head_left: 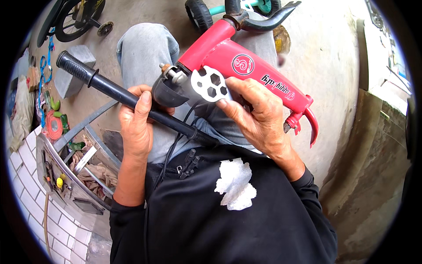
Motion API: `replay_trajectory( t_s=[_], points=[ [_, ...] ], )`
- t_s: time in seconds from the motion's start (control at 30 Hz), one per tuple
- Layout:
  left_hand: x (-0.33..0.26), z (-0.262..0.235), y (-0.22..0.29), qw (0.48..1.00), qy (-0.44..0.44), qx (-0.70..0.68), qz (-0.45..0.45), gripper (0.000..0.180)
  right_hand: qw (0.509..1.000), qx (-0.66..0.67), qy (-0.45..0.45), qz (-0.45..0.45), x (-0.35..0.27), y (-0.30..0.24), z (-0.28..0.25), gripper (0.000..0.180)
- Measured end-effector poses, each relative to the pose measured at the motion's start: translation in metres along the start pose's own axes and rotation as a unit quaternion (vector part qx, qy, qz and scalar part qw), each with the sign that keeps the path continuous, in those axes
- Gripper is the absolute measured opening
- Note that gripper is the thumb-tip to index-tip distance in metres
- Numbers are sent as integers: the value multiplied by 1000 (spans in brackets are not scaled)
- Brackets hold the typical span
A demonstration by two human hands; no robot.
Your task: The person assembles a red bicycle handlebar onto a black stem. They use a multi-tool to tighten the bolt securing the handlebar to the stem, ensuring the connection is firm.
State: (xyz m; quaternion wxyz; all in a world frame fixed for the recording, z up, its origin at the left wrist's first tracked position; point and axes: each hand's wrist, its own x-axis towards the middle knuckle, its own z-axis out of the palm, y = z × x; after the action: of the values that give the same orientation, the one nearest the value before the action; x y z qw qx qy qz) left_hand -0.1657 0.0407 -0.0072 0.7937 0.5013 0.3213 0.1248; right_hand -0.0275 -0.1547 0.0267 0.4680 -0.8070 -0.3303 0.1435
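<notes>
Head view: hands on flat multi-wrench, handlebar

This looks like a small bicycle repair workshop, open to a rough concrete floor. A bicycle wheel stands at the upper left, a metal toolbox full of tools sits at the lower left, and a red bicycle frame fills the centre.
</notes>
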Motion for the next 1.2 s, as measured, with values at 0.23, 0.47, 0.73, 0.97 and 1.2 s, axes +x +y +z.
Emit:
replay_trajectory(
  t_s=[0.23, 0.47, 0.73, 0.97, 1.2],
  points=[
    [-15, -17, 8, 923, 187, 263, 210, 35, 999, -31, 24, -20, 0, 6, 9, 34],
    [0, 19, 44, 766, 32, 499, 403, 57, 986, 120, 78, 82, -2, 7, 12, 29],
    [16, 43, 20, 901, 47, 396, 169, 47, 968, 134, 181, 112, 1, 18, -2, 29],
    [20, 38, 7, 953, 34, 256, 158, 52, 982, 98, 142, 82, 4, 19, -1, 30],
    [14, 36, 14, 946, 31, 294, 132, 54, 990, 97, 98, 26, 5, 16, -2, 30]
  ],
)
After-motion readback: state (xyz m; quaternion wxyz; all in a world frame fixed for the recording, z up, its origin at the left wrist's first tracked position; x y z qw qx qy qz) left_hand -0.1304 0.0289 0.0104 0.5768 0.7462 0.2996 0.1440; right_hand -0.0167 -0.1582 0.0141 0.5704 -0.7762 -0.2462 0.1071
